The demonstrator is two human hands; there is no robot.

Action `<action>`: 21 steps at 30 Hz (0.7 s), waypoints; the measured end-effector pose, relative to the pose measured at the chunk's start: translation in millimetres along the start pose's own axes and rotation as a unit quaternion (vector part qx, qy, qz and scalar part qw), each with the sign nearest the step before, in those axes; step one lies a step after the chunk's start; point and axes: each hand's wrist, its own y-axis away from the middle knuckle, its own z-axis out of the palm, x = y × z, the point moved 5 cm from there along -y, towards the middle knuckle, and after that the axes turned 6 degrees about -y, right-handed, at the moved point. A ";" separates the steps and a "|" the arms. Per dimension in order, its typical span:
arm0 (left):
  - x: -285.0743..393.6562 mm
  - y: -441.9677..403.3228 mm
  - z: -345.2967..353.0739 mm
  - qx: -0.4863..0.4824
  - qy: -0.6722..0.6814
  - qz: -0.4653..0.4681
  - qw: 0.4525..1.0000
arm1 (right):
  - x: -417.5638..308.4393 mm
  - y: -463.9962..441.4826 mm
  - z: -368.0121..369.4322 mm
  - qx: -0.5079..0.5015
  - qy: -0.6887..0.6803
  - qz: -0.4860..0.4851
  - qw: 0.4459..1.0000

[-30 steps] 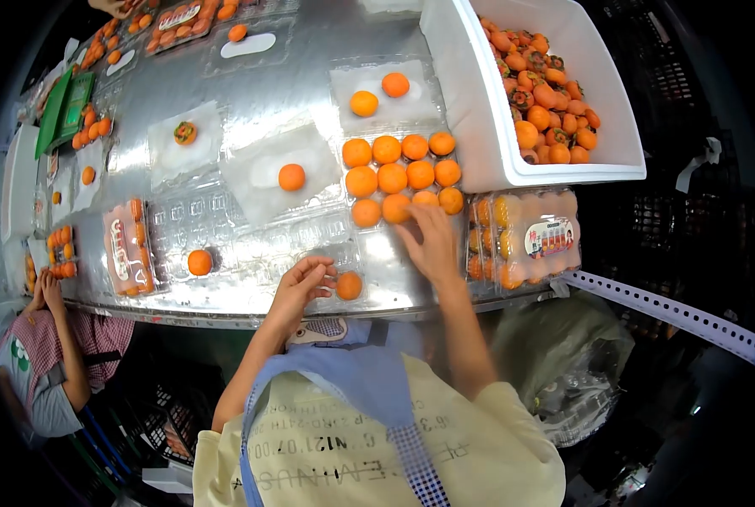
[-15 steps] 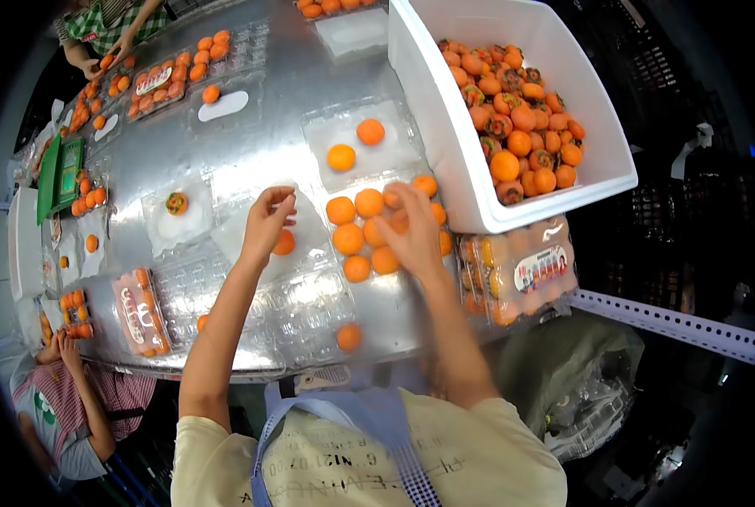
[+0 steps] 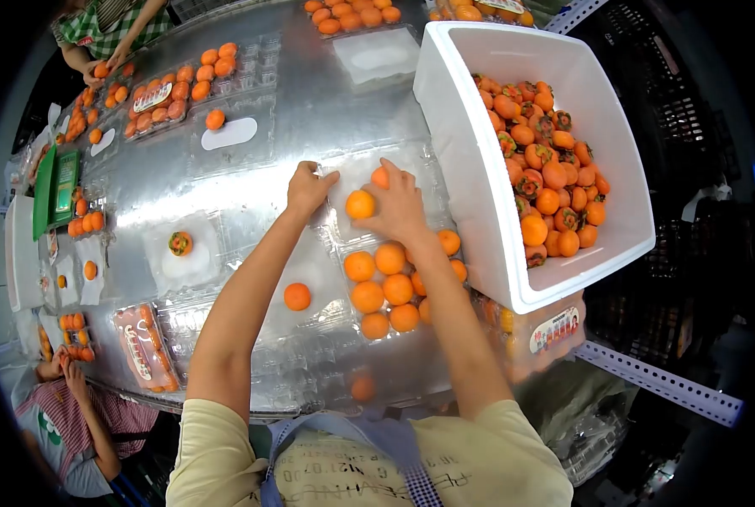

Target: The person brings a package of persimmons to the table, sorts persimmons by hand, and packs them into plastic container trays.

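Note:
My left hand (image 3: 309,190) is over the left edge of a clear plastic tray (image 3: 335,167), thumb and forefinger close together; whether something thin is between them is hard to tell. My right hand (image 3: 399,205) lies over the same tray, its fingers spread around two orange fruits. One orange fruit (image 3: 360,204) touches its thumb side, and another (image 3: 380,177) is partly covered by its fingers. Below, a filled tray holds rows of orange fruit (image 3: 397,289), partly hidden by my right forearm. A single fruit (image 3: 297,296) sits on white paper to the left.
A white foam box (image 3: 525,300) of persimmons stands at the right, with a packed clear box (image 3: 555,329) below it. A persimmon (image 3: 180,243) rests on paper at the left. Co-workers' hands (image 3: 117,61) are at the upper left and a person (image 3: 82,422) is at the lower left.
Both hands have moved up the table, away from my body, to the tray with two fruits. My right hand has left the rows of fruit. The view has shifted too.

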 end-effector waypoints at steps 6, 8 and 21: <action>15.2 4.7 -4.7 -0.036 0.105 -0.030 0.993 | 6.6 4.5 -11.3 0.090 -0.163 -0.014 0.982; 19.8 9.1 -8.6 -0.042 0.113 -0.010 0.993 | -1.1 15.1 -24.1 0.117 -0.267 0.000 0.957; 41.6 62.5 -34.0 0.064 0.073 0.131 0.987 | -37.5 152.4 -47.6 0.013 -0.904 0.003 0.427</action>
